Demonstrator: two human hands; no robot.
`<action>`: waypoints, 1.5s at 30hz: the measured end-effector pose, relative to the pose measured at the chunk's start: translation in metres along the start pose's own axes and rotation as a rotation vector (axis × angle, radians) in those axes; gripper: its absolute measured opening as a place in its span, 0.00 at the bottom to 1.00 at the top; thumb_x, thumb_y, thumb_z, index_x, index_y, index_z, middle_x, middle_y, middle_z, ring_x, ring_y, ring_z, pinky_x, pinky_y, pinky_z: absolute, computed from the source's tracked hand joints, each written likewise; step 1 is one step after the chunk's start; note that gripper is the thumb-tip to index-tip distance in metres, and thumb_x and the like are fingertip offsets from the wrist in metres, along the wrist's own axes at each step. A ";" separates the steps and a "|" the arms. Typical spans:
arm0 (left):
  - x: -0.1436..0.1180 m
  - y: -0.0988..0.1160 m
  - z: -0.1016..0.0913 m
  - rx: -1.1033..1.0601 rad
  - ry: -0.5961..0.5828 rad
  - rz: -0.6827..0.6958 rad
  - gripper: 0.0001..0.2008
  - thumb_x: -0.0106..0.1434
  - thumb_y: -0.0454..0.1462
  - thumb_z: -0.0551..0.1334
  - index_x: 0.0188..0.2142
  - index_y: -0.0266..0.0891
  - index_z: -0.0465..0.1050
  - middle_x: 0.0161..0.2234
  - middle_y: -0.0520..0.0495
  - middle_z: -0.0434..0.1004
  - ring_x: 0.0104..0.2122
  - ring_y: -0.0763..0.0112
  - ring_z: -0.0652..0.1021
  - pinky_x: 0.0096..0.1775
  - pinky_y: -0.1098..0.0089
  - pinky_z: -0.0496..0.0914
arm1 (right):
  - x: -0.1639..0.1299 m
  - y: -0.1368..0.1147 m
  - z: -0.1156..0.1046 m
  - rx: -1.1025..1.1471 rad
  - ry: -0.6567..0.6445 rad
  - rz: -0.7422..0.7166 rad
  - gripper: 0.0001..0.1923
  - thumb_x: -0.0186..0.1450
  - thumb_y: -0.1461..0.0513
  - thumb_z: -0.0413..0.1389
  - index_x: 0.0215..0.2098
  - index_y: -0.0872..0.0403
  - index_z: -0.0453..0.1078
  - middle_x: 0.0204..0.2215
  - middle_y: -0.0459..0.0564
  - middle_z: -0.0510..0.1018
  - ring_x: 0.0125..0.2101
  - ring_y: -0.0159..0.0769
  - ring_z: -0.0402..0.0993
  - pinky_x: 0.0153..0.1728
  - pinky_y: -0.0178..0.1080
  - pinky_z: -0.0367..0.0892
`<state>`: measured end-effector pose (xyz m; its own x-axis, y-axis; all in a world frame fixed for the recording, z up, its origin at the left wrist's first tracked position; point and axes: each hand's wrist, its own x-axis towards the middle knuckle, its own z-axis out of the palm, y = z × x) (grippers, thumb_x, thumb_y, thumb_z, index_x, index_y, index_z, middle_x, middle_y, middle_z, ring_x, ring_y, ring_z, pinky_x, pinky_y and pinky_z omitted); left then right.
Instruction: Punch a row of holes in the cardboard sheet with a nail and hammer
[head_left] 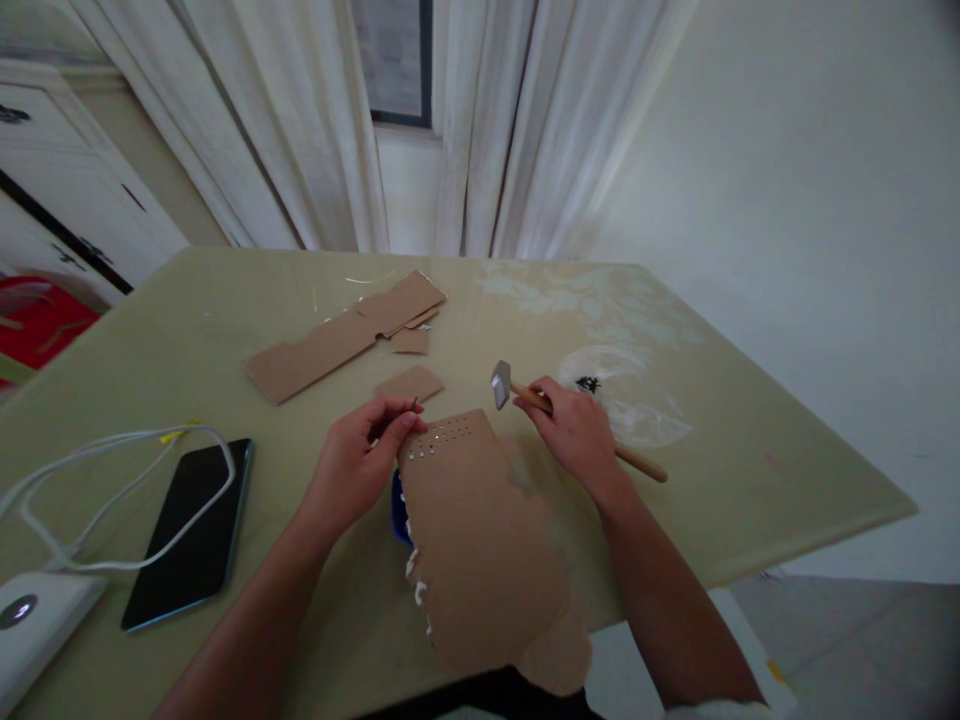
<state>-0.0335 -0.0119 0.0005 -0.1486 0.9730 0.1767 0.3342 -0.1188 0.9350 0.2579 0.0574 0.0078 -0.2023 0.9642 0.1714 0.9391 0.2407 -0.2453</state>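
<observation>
My right hand (574,430) is closed round the wooden handle of a small hammer (501,384), its metal head raised over the table to the right of the cardboard. Between the thumb and forefinger of my left hand (360,460) is a small nail (414,403), at the upper left corner of a brown cardboard piece (487,530). Rows of small holes, some with pale dots in them, run along the cardboard's top edge. White bits stick out along its torn left edge. A blue object (401,510) shows partly from under that side; the rest is hidden.
Cardboard strips (345,335) and a smaller scrap (409,384) lie behind my left hand. A clear plastic bag (637,405) with dark small pieces (589,384) lies beyond my right hand. At left are a phone (191,535), a white cable (112,565) and a white device (45,630).
</observation>
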 end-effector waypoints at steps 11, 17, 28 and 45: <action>-0.009 0.012 0.003 -0.059 0.016 0.072 0.10 0.67 0.47 0.71 0.37 0.44 0.86 0.40 0.46 0.90 0.41 0.60 0.87 0.47 0.62 0.80 | -0.001 0.001 0.002 -0.006 0.031 -0.003 0.17 0.77 0.47 0.57 0.48 0.48 0.81 0.34 0.53 0.87 0.32 0.45 0.81 0.31 0.39 0.56; -0.012 0.011 0.006 0.058 -0.006 0.106 0.12 0.66 0.47 0.72 0.44 0.45 0.86 0.40 0.45 0.90 0.40 0.59 0.87 0.47 0.61 0.80 | -0.001 0.001 0.001 -0.016 0.015 -0.012 0.17 0.78 0.47 0.57 0.49 0.49 0.80 0.35 0.53 0.87 0.33 0.46 0.81 0.31 0.40 0.56; -0.011 0.014 0.003 0.084 -0.020 0.159 0.09 0.66 0.45 0.70 0.37 0.43 0.85 0.35 0.46 0.87 0.36 0.62 0.83 0.44 0.63 0.77 | -0.001 0.000 -0.001 -0.024 0.016 -0.004 0.16 0.77 0.49 0.58 0.50 0.49 0.80 0.35 0.54 0.87 0.34 0.46 0.81 0.31 0.40 0.56; -0.011 0.014 0.002 0.138 -0.048 0.192 0.08 0.66 0.45 0.70 0.36 0.46 0.86 0.36 0.46 0.86 0.36 0.60 0.82 0.44 0.61 0.73 | -0.001 0.000 0.000 -0.022 0.019 -0.009 0.16 0.77 0.48 0.58 0.49 0.49 0.80 0.34 0.54 0.87 0.33 0.46 0.81 0.31 0.40 0.55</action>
<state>-0.0252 -0.0234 0.0108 -0.0266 0.9438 0.3295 0.4765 -0.2778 0.8342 0.2583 0.0563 0.0077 -0.2060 0.9595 0.1922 0.9430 0.2471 -0.2228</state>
